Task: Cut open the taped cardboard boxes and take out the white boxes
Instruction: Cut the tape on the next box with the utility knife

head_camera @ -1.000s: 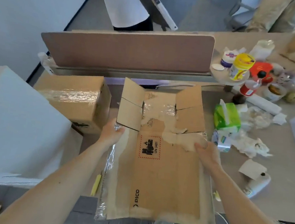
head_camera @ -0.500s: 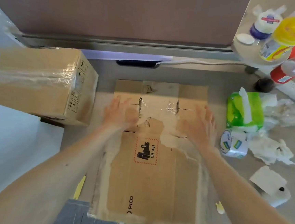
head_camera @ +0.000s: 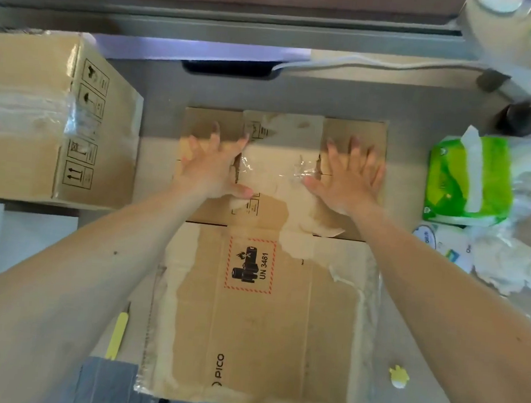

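The left hand (head_camera: pixel 215 168) and right hand (head_camera: pixel 349 183) lie flat, fingers spread wide, holding nothing, pushing the flattened cardboard box (head_camera: pixel 262 329) onto the desk (head_camera: pixel 157 159). That one looks done. The taped box (head_camera: pixel 24 116) beside it waits.

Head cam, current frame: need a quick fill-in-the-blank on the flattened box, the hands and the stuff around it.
The label on the flattened box reads UN ____.
The left hand and right hand press on its flaps and hold ____.
The yellow tool lies beside the person's ____ forearm.
The tissue pack is ____ in colour.
Missing words: 3481; nothing; left; green.
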